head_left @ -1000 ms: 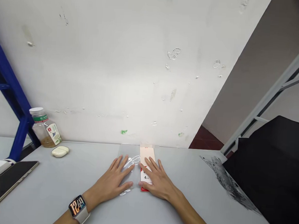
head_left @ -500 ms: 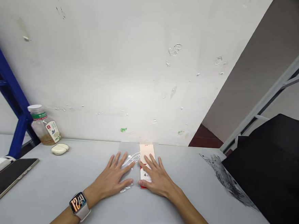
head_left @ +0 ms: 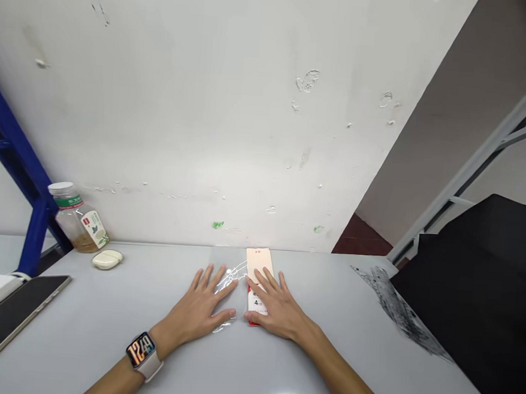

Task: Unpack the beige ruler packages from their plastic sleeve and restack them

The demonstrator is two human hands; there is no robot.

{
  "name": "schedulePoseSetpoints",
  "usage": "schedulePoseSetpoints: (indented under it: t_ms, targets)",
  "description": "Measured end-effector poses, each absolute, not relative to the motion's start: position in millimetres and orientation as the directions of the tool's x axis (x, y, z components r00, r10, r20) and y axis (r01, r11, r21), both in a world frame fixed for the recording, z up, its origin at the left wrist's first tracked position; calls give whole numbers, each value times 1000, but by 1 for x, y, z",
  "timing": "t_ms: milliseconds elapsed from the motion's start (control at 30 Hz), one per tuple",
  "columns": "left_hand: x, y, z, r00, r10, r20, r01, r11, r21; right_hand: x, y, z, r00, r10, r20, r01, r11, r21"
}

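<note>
- Against the wall, at the far edge of the table (head_left: 100, 330), lies the card (head_left: 259, 261). It is beige with a red foot and a printed "4", its long side pointing away from the person.
- The right hand (head_left: 278, 313) lies palm down on the card's near half. Its fingers are straight and splayed, and it presses without gripping anything.
- The left hand (head_left: 201, 311), just left of the card, is equally flat and spread on a clear film (head_left: 227, 277), with nothing pinched. A watch (head_left: 141, 352) sits on that wrist.
- The film glints and crinkles along the card's left edge. Whether it overlaps the card I cannot tell.
- The step looks like pressing both pieces flat. To do it well, put even weight through the palms with the fingers wide. Smooth outward from the card, so the slippery film neither bunches nor skates on the smooth tabletop.
- Well left of the card are a bottle (head_left: 79, 220), a small white case (head_left: 108, 259) and a tablet (head_left: 12, 311).
- Well right of the card is a black cover (head_left: 477, 284).
</note>
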State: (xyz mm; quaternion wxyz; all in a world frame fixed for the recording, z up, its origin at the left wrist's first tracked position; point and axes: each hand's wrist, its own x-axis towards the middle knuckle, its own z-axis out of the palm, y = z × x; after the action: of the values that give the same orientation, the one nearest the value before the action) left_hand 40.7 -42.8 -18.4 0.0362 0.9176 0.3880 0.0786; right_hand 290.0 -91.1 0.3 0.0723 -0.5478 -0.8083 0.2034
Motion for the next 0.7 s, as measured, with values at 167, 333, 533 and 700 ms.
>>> schedulePoseSetpoints:
  t_ms: [167,333,533,700]
  targets:
    - [41,-43,-18,693,710,129,700,-704,115,290,-90,0,-385,913,-136,861,302,-409]
    - [42,-44,-16,691,712,122,702,-702,119,290,-90,0,-382,914,-134,862,301,-408]
    - [41,-43,-19,694,701,164,691,-712,124,289,-91,1,-379,916,-131,861,298,-411]
    - [41,-43,-20,692,704,157,694,-710,120,289,-90,0,-379,915,-139,864,296,-407]
